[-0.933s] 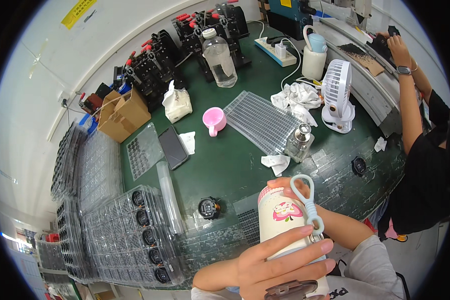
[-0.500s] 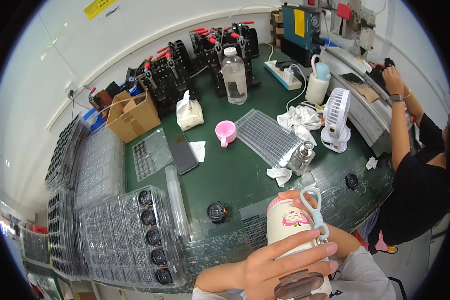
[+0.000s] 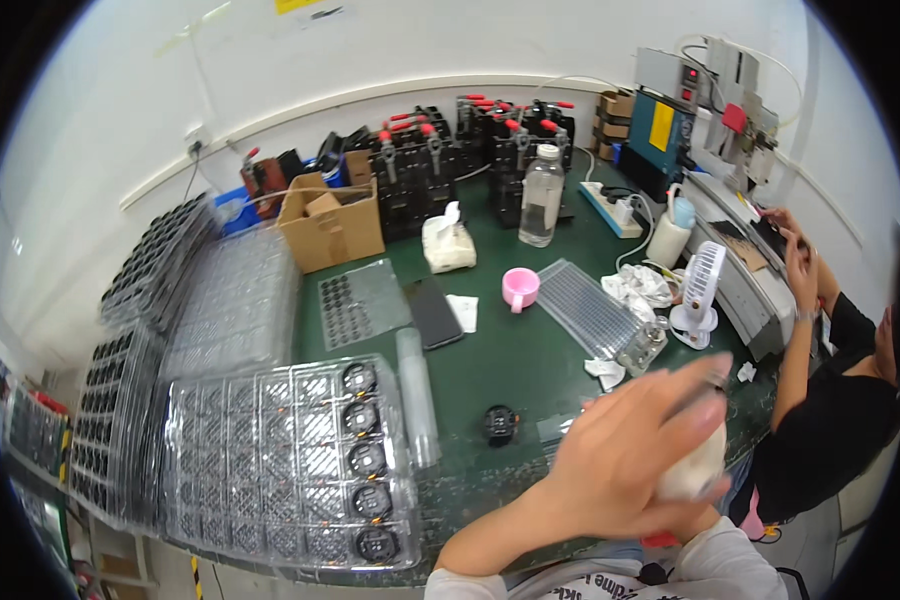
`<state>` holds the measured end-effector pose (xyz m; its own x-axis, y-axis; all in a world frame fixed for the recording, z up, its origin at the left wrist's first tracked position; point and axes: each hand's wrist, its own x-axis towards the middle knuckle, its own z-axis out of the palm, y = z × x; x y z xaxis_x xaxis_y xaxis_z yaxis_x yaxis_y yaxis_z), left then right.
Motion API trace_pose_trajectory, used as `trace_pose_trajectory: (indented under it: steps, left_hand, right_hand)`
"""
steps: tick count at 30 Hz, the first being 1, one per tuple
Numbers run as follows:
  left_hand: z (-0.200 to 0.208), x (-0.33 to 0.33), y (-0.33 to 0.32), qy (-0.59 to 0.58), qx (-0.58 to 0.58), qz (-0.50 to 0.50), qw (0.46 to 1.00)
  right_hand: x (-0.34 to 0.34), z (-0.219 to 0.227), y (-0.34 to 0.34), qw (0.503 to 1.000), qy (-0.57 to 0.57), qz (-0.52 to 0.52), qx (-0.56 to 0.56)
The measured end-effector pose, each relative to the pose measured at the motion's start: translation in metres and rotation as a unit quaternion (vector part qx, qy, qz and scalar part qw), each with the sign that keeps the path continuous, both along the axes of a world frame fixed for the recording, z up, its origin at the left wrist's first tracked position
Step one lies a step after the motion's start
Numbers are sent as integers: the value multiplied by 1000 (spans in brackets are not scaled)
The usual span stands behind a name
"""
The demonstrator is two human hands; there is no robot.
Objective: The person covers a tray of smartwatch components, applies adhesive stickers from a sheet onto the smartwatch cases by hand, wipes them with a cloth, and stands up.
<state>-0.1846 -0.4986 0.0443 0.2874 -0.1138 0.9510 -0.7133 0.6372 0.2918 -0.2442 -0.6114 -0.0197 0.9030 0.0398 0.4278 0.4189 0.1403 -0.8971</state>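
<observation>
A cream drink bottle is in front of me at the lower right, partly covered by my hands and smeared by motion. My left hand reaches across its near side, fingers bent around its upper end. Something grey, too blurred to name, shows between those fingers. Below it, my right hand supports the bottle from underneath, mostly hidden behind the left. On the green table left of the hands lies a small round black part. A clear glass bottle stands just beyond my left fingers.
Clear trays with black parts fill the left. Toward the middle are a phone, a pink cup and tissues. Black clamp fixtures stand behind. A white fan and a co-worker's arm are at right.
The view has shifted, so the table things sit farther right. The drink bottle has turned in my hands, hiding its picture and loop strap. My left hand has moved to its upper end.
</observation>
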Motion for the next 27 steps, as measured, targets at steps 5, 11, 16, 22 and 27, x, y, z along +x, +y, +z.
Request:
trace_pose_trajectory:
  steps: [5,11,16,22,27]
  left_hand:
    - [-8,20,-18,32,40,31,998]
    - [-15,28,-24,35,38,124,991]
    - [-21,33,-28,-8,64,214,975]
    - [-24,51,-25,46,69,242,967]
    - [-32,77,-27,73,59,336,937]
  right_hand:
    - [-4,-24,-7,986,31,-77,-147]
    - [-2,-71,-31,943,53,-166,-284]
    - [24,-106,-59,957,96,-114,-251]
    - [44,-74,-51,969,120,-36,-213]
    - [41,-76,-82,955,73,-66,-279]
